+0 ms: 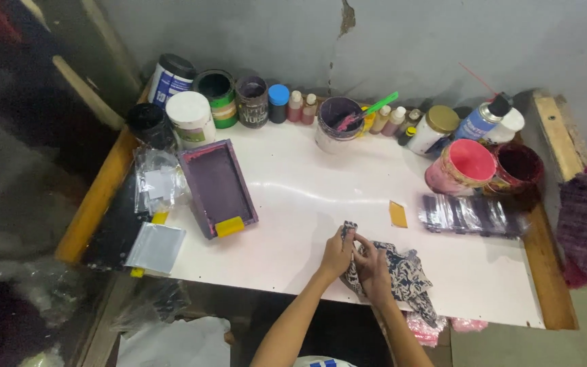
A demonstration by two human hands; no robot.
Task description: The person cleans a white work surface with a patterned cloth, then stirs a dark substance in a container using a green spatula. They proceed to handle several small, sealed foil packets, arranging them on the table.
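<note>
1. Landmark: the white counter (293, 204), with a wooden edge strip, standing against a grey wall. All places below are given from it.
2. At its far left edge lie clear plastic sleeves (155, 180) and a silvery flat pouch (155, 247), the pouch partly over the counter's dark left margin.
3. On the counter's left part rests a purple-stained rectangular frame (217, 187) with a yellow tape patch (229, 226) on its near end.
4. Along the counter's back edge, against the wall, stands a row of jars, tins and small bottles (239, 98). Near the middle of that row is a white tub (338, 122) with dark purple inside and a green-handled tool (375, 109) leaning in it.
5. At the counter's near edge, about mid-width, the left hand (338, 253) has its grip pressed together, pinching an upper corner of the patterned cloth (402, 272).
6. Just beside it and touching, the right hand (374, 268) lies on the same cloth, its grip closed on a fold.
7. The cloth is dark blue and white, crumpled. It lies on the counter's near part and trails rightward, over the front edge.
8. Toward the counter's centre-right lies a small yellow-orange card (398, 213), apart from the cloth.
9. Further right lies a fan of shiny dark packets (470, 215).
10. At the counter's back right corner stand a pink tub (462, 166), a dark red tub (516, 166) and a spray can (484, 117).
</note>
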